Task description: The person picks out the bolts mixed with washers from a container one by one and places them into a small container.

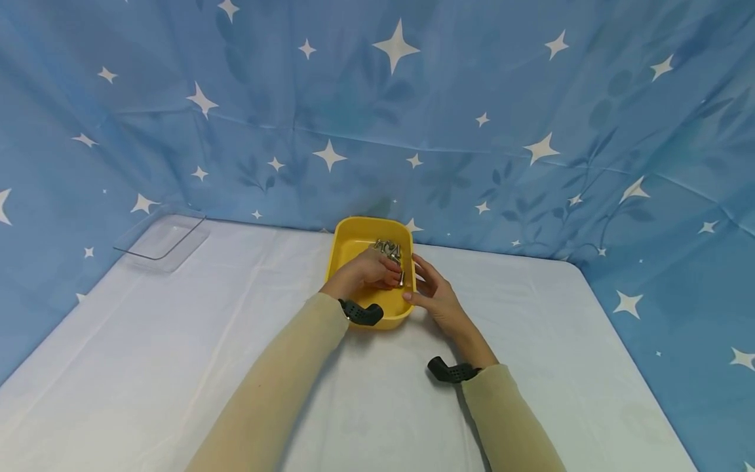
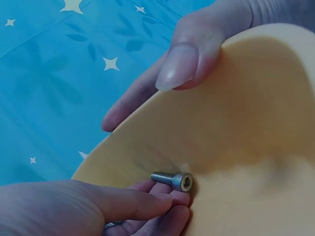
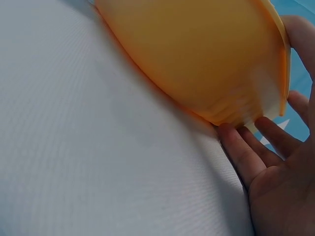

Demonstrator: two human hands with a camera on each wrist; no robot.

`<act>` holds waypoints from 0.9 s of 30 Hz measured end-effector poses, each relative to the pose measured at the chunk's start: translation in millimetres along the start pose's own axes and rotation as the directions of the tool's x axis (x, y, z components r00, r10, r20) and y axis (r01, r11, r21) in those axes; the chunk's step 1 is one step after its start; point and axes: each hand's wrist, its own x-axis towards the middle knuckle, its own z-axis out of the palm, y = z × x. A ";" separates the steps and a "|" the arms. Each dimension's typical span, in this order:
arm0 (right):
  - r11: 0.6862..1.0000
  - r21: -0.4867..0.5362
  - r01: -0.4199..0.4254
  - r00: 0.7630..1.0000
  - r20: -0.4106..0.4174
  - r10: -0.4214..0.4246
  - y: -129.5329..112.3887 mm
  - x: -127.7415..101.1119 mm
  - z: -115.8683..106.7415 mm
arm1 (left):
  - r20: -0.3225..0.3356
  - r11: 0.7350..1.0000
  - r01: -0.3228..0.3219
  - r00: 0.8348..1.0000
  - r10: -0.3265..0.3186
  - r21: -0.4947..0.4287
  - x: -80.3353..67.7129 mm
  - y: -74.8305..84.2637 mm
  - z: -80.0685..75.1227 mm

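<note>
Bolt [image 2: 174, 181] near right wall inside yellow tray [image 1: 396, 320]; left hand [image 1: 368, 265] curled against it, can't tell if pinched, loose contact could drop it; right hand [image 1: 439, 298] clasps right rim, slack hold might let tray skid

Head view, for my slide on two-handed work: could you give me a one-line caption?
Left hand touching metal screws inside a yellow tray, right hand gripping its side.
</note>
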 end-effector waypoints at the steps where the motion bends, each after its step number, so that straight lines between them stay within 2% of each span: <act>1: 1.000 -0.002 -0.002 1.000 0.001 0.002 0.2 -0.1 0.0 | 0.003 1.000 -0.003 1.000 0.003 0.007 -0.4 0.0 0.1; 11: 1.000 -0.009 0.001 1.000 -0.006 -0.001 -1.3 -2.2 -0.2 | 0.031 0.999 -0.050 0.998 0.050 0.011 -4.5 0.5 2.0; 27: 1.000 -0.007 0.000 1.000 0.010 0.000 -4.1 -0.1 0.3 | 0.065 0.997 -0.023 0.998 0.019 0.070 0.9 0.4 -1.4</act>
